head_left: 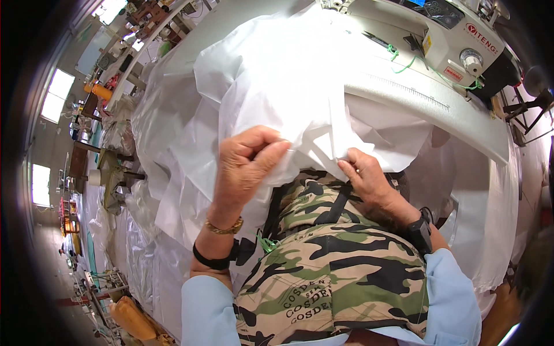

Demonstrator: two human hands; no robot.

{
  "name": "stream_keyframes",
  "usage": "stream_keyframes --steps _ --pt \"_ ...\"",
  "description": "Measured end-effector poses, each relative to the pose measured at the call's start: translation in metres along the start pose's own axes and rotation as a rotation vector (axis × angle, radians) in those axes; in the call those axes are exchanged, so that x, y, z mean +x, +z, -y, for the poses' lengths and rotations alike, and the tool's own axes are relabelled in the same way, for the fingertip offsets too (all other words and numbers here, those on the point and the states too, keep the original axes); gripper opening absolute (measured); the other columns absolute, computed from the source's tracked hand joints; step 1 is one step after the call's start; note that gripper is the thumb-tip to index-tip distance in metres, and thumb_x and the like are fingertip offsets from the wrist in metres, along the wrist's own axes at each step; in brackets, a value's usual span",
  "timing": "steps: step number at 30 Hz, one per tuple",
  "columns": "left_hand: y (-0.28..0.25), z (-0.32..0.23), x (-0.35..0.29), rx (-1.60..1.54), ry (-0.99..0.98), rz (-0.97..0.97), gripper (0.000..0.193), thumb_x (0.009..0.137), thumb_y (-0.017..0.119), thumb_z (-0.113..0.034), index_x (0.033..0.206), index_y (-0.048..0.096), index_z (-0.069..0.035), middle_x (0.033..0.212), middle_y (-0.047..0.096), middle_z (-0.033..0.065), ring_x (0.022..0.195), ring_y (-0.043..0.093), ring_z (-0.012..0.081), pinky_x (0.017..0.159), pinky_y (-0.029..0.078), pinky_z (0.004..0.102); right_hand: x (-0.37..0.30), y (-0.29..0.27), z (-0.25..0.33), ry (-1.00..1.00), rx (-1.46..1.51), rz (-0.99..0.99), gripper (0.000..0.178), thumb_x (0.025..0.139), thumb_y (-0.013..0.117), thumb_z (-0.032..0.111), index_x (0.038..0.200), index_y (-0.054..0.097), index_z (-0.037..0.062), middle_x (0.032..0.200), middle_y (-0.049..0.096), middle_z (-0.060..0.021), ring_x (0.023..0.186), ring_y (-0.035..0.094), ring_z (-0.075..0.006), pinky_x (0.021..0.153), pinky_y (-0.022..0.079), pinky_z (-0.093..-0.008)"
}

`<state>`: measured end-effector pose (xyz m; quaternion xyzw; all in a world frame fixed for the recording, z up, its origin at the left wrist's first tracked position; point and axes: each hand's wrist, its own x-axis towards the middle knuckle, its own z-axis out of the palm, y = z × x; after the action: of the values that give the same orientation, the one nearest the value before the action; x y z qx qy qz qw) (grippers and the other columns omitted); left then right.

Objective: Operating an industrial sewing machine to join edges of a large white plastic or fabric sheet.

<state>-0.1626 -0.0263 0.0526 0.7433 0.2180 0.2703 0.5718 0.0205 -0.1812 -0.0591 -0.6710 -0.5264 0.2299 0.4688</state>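
Observation:
A large sheet of thin white fabric (271, 75) spreads over the sewing table and hangs down toward my lap. My left hand (248, 158) pinches its near edge between thumb and fingers. A little to the right, my right hand (363, 173) grips another part of the same edge with closed fingertips. Between the two hands the cloth sags in loose folds. At the top stands a white sewing machine (456, 46); its needle area (336, 6) is cut off by the upper edge, beyond the fabric.
Dark snips (376, 40) and green thread (398, 55) lie on the machine bed, beside a printed ruler scale (404, 89). White cloth heaps lie to the left and right. A camouflage apron (340, 277) covers my lap. Further left are workbenches and an orange chair-like shape (133, 317).

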Motion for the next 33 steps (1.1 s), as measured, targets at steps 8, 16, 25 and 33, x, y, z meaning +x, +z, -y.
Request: stream_keyframes --steps 8,16,25,33 --pt "0.045 0.089 -0.015 0.580 0.282 0.314 0.009 0.089 0.064 -0.009 0.089 0.063 0.000 0.065 0.056 0.0162 0.052 0.052 0.0228 0.053 0.044 0.0336 -0.001 -0.014 0.039 -0.114 0.097 -0.100 0.019 0.092 0.055 0.012 0.080 0.049 -0.0016 0.068 0.047 -0.0109 0.064 0.046 -0.0177 0.061 0.041 -0.0307" --pt "0.032 0.039 -0.029 0.299 0.171 0.028 0.006 0.089 0.065 -0.003 0.092 0.065 0.002 0.064 0.058 0.0069 0.054 0.052 0.0080 0.049 0.039 0.0235 -0.010 0.004 0.048 -0.109 0.112 0.015 0.014 0.091 0.058 0.008 0.083 0.051 -0.0018 0.068 0.052 -0.0133 0.059 0.051 -0.0221 0.057 0.044 -0.0325" --pt "0.031 0.027 -0.025 0.593 0.322 0.161 0.007 0.086 0.062 0.000 0.093 0.063 0.000 0.073 0.061 0.0145 0.062 0.064 0.0274 0.055 0.048 0.0342 0.000 0.008 0.059 -0.347 -0.025 0.110 0.013 0.083 0.063 0.000 0.086 0.051 0.0017 0.070 0.054 -0.0107 0.060 0.056 -0.0248 0.058 0.046 -0.0355" --pt "0.029 0.034 -0.028 0.133 -0.004 0.133 0.010 0.093 0.056 -0.004 0.095 0.063 0.003 0.069 0.057 0.0020 0.067 0.052 0.0096 0.060 0.042 0.0237 0.002 0.020 0.059 -0.509 -0.022 0.128 0.018 0.077 0.064 -0.003 0.090 0.052 0.0035 0.073 0.053 -0.0111 0.066 0.057 -0.0305 0.061 0.047 -0.0387"
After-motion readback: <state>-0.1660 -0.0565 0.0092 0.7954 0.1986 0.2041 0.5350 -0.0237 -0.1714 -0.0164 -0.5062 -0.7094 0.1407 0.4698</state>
